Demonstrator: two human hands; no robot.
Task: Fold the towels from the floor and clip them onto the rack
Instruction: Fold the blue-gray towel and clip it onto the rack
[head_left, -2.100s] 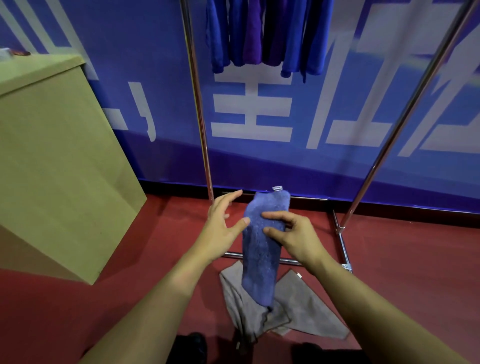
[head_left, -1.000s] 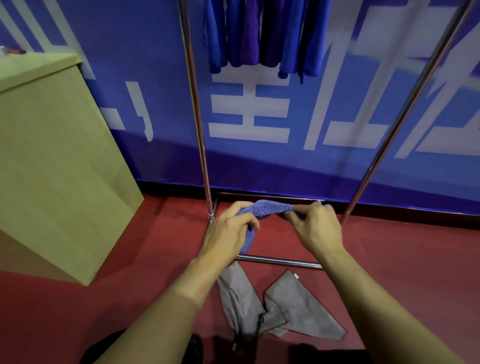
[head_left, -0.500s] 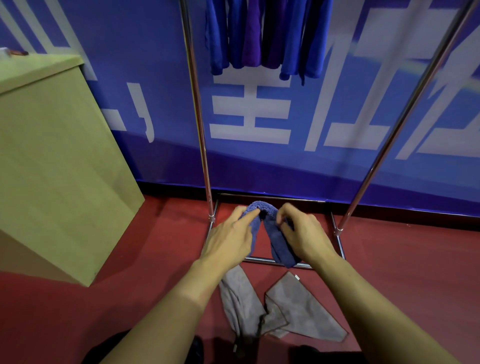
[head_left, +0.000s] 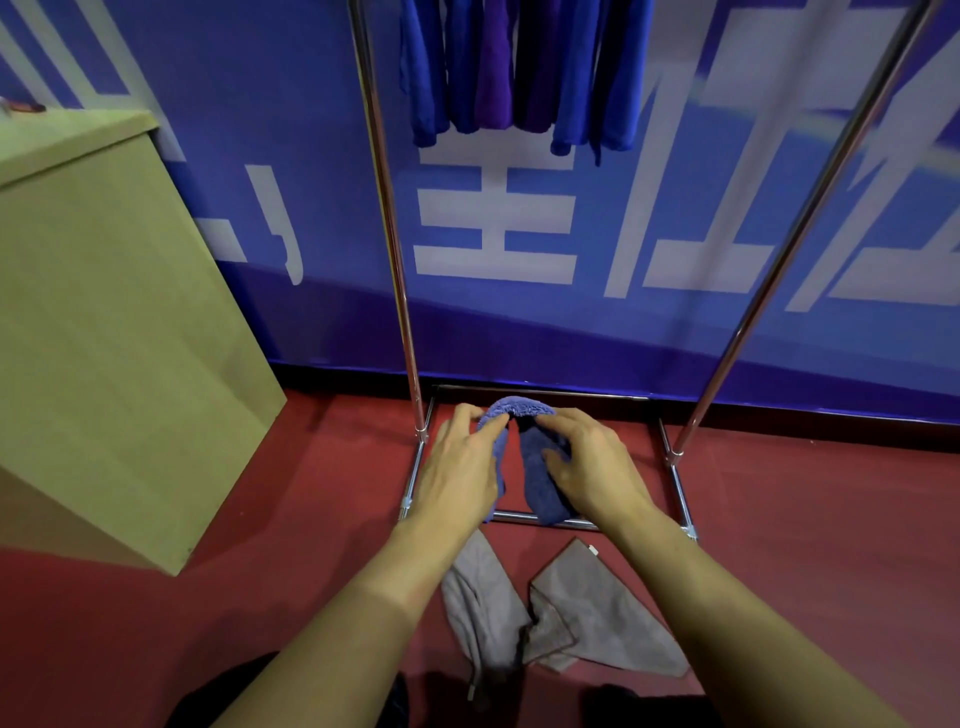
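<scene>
**Towel folded over between both hands, rack bar straight above**

Hands meet in the middle of the view, in front of the rack's base. The blue towel (head_left: 537, 475) is held in the air between them, bent over into an arch: the fold is at the top, on the far side, and the two halves hang down toward the near side, so its long axis runs from far to near. The left hand (head_left: 460, 475) holds the left half, with its fingers (head_left: 491, 428) curled onto the fold and pinching the cloth. The right hand (head_left: 589, 467) lies over the right half; its fingers (head_left: 545, 418) bend over the top and the thumb presses the cloth from the inside. Both hands are equally close to the towel, one on each side of the fold.

The relation that matters for the next move is up and down. The hanging towels (head_left: 519, 73) are already on the rack (head_left: 395, 249), high at the top of the view and almost directly above the hands. The folded towel probably has to go straight up and a little far, with the fold kept on top. No clip can be made out in this view.

A grey towel (head_left: 561, 618) lies crumpled on the red floor (head_left: 810, 519), near the person's feet, so at least one more towel seems to be left. A light wooden cabinet (head_left: 109, 332) stands at the left.
</scene>
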